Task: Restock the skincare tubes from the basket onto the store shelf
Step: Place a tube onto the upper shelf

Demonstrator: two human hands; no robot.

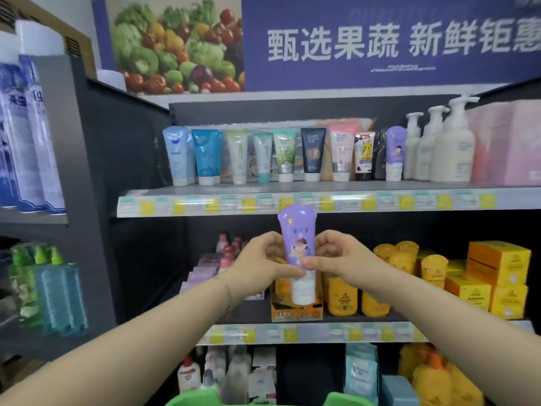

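I hold a purple skincare tube (297, 230) with a white cap upright in front of the shelves, cap down. My left hand (260, 260) pinches its left side and my right hand (333, 254) pinches its right side. On the top shelf (292, 197) stands a row of several tubes on their caps, among them a matching purple tube (395, 153) near the right end. The green basket (193, 398) shows only its rim at the bottom edge.
White pump bottles (452, 142) and pink boxes (509, 142) fill the top shelf's right end. The middle shelf holds yellow bottles (342, 297) and orange boxes (497, 273). Blue bottles (32, 136) and green spray bottles (44, 288) stand on the left-hand unit.
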